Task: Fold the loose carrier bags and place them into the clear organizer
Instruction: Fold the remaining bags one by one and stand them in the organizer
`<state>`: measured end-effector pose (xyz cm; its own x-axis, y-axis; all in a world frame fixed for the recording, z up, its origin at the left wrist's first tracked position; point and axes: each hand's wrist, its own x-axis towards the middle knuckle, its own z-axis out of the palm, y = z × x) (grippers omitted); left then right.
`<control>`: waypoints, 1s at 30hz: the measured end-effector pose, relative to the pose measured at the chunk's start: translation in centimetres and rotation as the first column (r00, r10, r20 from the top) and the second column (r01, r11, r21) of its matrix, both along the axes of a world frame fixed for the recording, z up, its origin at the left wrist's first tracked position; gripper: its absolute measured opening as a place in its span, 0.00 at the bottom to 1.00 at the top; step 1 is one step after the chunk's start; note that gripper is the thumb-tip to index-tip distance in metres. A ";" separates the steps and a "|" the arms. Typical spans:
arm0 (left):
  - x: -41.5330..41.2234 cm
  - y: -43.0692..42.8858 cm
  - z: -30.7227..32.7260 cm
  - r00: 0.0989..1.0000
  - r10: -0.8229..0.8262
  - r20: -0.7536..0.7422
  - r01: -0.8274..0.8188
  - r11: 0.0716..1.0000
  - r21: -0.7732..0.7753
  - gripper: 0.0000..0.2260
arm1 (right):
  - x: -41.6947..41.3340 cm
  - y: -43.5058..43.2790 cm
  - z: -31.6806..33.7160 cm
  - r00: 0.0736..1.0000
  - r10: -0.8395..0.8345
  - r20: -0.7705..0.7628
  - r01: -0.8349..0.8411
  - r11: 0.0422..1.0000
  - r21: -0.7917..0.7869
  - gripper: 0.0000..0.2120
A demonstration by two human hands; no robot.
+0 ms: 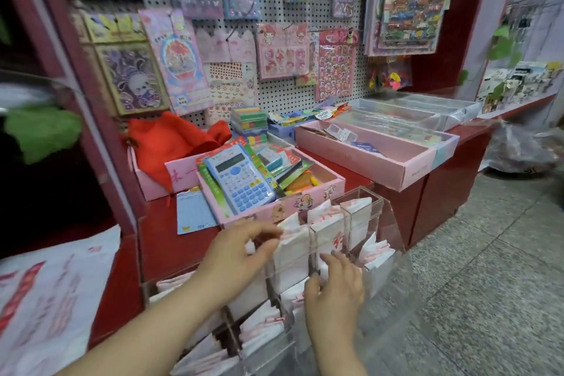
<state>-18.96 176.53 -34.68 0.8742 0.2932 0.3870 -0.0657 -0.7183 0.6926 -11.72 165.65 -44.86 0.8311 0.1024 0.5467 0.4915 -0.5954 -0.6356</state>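
Note:
A clear organizer (393,223) with several tiered compartments stands in front of the red counter, holding folded white carrier bags with red print. My left hand (235,253) pinches the top of a folded bag (291,249) standing in an upper compartment. My right hand (334,287) is lower and to the right, with its fingers curled on the edge of another folded bag (325,229) in the neighbouring compartment. A loose, unfolded white bag (39,293) with red print lies spread out at the lower left.
A pink box with a blue calculator (241,180) sits just behind the organizer. A red cloth (171,140) lies in another pink box. A long pink tray (366,159) and clear trays stand to the right. A pegboard with stickers rises behind. Tiled floor lies at right.

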 end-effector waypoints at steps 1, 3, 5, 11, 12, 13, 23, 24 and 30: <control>-2.9 1.2 -0.2 0.999 0.045 0.009 -0.045 0.998 -0.038 0.08 | -0.7 0.5 0.7 0.998 0.011 0.058 -0.014 0.998 0.053 0.18; -8.8 4.1 -1.2 0.978 0.208 -0.010 -0.209 0.977 -0.037 0.10 | -2.5 2.0 2.0 0.979 0.120 0.165 -0.137 0.986 0.096 0.17; -14.5 6.9 -2.3 0.922 0.386 -0.036 -0.384 0.922 0.048 0.10 | -4.8 4.0 3.2 0.930 0.272 0.247 -0.301 0.950 0.085 0.16; -25.3 11.0 -5.3 0.701 0.700 -0.137 -0.594 0.680 0.431 0.28 | -12.2 9.9 3.5 0.696 0.647 0.311 -0.671 0.741 -0.040 0.15; -26.2 11.1 -5.4 0.675 0.709 -0.205 -0.572 0.677 0.464 0.30 | -13.0 10.6 3.4 0.664 0.682 0.307 -0.697 0.713 -0.076 0.15; -26.9 11.3 -5.9 0.666 0.696 -0.267 -0.533 0.695 0.483 0.32 | -13.8 11.2 3.4 0.638 0.707 0.305 -0.711 0.693 -0.117 0.15; -32.4 15.1 -6.7 0.799 0.600 -0.038 -0.600 0.800 0.014 0.14 | -17.2 16.1 5.0 0.546 0.788 0.284 -0.782 0.601 -0.165 0.12; -32.6 15.3 -6.7 0.793 0.610 0.006 -0.610 0.793 -0.007 0.11 | -17.4 16.5 5.1 0.550 0.791 0.270 -0.788 0.598 -0.147 0.13; -32.9 15.5 -6.2 0.733 0.678 0.049 -0.663 0.729 -0.170 0.06 | -17.7 18.3 5.9 0.642 0.752 -0.152 -0.765 0.616 -0.187 0.12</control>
